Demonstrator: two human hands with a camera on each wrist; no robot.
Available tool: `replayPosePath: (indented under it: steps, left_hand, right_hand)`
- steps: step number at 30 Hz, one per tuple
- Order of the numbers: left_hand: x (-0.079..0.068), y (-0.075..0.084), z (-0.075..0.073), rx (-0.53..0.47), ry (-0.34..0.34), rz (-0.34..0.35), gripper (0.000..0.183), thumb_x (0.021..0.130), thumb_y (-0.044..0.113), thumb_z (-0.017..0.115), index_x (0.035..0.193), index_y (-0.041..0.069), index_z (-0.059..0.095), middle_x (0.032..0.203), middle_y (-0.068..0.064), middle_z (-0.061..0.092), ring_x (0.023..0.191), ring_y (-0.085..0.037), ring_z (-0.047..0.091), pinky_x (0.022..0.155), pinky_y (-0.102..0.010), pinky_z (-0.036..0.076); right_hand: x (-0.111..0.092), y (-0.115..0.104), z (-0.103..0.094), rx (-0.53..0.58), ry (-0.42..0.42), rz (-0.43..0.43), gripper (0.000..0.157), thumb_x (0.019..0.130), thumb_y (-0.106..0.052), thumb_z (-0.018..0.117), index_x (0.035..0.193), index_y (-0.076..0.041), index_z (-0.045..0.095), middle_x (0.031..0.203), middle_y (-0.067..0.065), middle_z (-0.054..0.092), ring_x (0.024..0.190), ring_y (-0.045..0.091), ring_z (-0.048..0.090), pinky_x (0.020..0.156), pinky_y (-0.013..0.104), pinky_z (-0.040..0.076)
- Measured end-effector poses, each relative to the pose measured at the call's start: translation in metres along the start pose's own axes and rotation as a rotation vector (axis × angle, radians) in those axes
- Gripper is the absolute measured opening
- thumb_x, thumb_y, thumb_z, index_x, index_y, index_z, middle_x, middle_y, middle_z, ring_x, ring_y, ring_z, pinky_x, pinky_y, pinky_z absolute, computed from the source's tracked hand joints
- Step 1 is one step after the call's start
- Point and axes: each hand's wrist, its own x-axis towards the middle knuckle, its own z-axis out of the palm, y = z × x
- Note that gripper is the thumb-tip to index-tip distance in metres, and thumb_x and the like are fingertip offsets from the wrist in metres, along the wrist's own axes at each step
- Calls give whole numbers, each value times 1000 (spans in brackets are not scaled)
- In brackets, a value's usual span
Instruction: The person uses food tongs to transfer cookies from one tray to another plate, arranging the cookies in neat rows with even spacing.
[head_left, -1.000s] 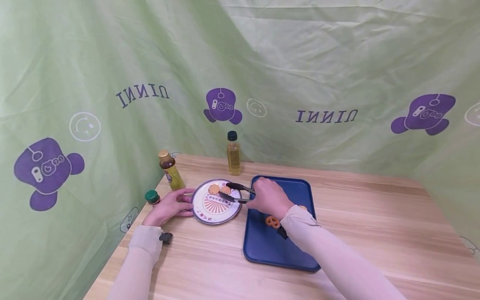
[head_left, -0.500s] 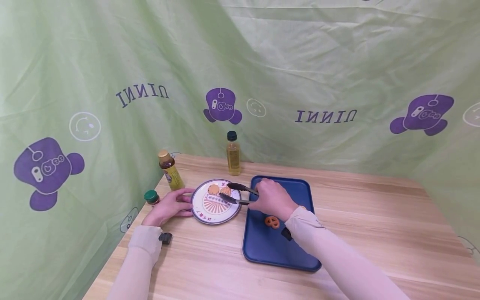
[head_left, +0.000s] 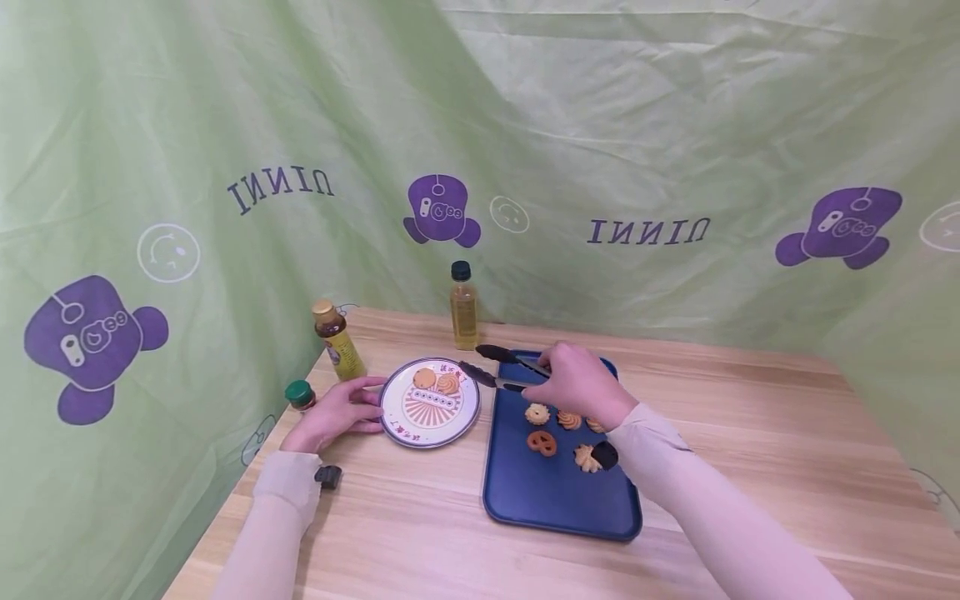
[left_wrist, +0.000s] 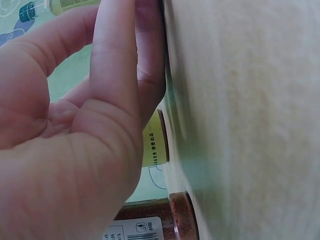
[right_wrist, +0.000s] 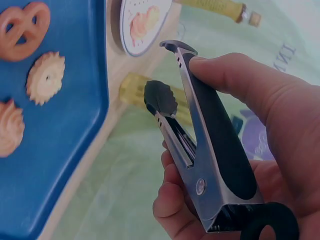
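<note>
My right hand (head_left: 573,383) holds kitchen tongs (right_wrist: 217,135) above the blue tray (head_left: 540,500). The tongs' dark tips are spread apart with nothing between them, between tray and plate in the head view. At the left rim of a white patterned plate (head_left: 427,433), the fingers of my left hand (head_left: 341,417) rest against the edge, loosely bent. Two cookies lie on the plate: a round one (head_left: 424,378) and a swirled one (head_left: 447,383). On the tray are a pretzel (head_left: 542,443), a ring-shaped cookie (head_left: 537,414) and several swirled cookies (head_left: 569,419), one partly behind my wrist.
A bottle with a gold cap (head_left: 341,346) and a green-capped jar (head_left: 301,395) stand left of the plate. Behind it is an oil bottle (head_left: 464,312). A green printed curtain (head_left: 637,125) borders the wooden table (head_left: 765,433).
The right hand has moved right and back from the plate with the tongs, uncovering cookies on the tray. The swirled cookie stays on the plate. The left hand stays at the rim.
</note>
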Motion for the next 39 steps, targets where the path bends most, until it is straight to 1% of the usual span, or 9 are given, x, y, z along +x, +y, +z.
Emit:
replayPosePath:
  steps: [2, 5, 10, 13, 17, 19, 26, 34, 39]
  left_hand:
    - [-1, 0, 0, 4, -3, 4, 72, 106, -6, 68, 171, 1, 38, 138, -27, 58, 99, -20, 79, 92, -34, 74]
    - [0, 0, 0, 6, 1, 0, 72, 106, -4, 69, 171, 2, 40, 138, -26, 59, 98, -20, 79, 91, -35, 74]
    - [0, 0, 1, 27, 9, -8, 72, 106, -2, 71, 171, 4, 41, 139, -26, 59, 98, -21, 80, 91, -35, 74]
    - [-1, -1, 0, 34, 12, -12, 72, 106, -2, 71, 171, 4, 41, 139, -26, 59, 99, -21, 80, 91, -36, 74]
    - [-2, -3, 0, 36, 14, -16, 72, 106, -2, 71, 171, 4, 41, 139, -26, 59, 99, -22, 80, 91, -36, 74]
    - [-2, -3, 0, 32, 14, -14, 72, 106, -2, 71, 171, 4, 41, 139, -26, 59, 99, -22, 80, 91, -36, 74]
    - [-1, -4, -1, 34, 11, -3, 73, 106, -3, 71, 171, 3, 40, 139, -26, 59, 99, -22, 80, 91, -36, 74]
    - [2, -1, -2, -7, 2, 13, 71, 104, -9, 69, 169, -2, 41, 132, -25, 59, 95, -20, 78, 89, -35, 75]
    - [2, -1, 0, -8, -7, 23, 72, 104, -10, 68, 169, -4, 39, 131, -24, 59, 95, -20, 78, 90, -34, 75]
  right_hand:
    - [-4, 6, -5, 1, 9, -5, 40, 91, -35, 92, 110, -2, 81, 71, -2, 49, 53, 12, 48, 66, 32, 47]
    - [-13, 19, -9, 6, 21, -4, 40, 90, -34, 92, 107, -1, 80, 70, -2, 52, 53, 12, 47, 69, 34, 51]
    - [-28, 42, -13, -4, 7, 39, 50, 90, -34, 92, 122, 4, 80, 73, 3, 64, 57, 14, 58, 78, 37, 58]
    - [-35, 52, -14, -27, -10, 44, 50, 90, -33, 92, 121, 4, 80, 81, 7, 74, 61, 14, 64, 79, 40, 63]
    - [-46, 61, -16, -63, -19, 17, 52, 87, -33, 93, 120, 6, 81, 107, 18, 82, 76, 17, 71, 85, 49, 69]
    - [-51, 63, -18, -80, -13, 6, 51, 86, -33, 94, 118, 5, 82, 114, 20, 81, 83, 19, 71, 87, 50, 70]
    - [-66, 65, -21, -107, -34, 0, 44, 85, -32, 95, 108, 2, 81, 97, 11, 75, 75, 18, 61, 70, 37, 59]
    - [-75, 62, -22, -121, -40, 0, 44, 83, -32, 93, 110, 1, 82, 102, 11, 76, 75, 18, 62, 70, 37, 59]
    - [-78, 59, -23, -141, -34, -9, 45, 80, -33, 95, 109, 0, 83, 103, 12, 78, 80, 19, 67, 76, 43, 65]
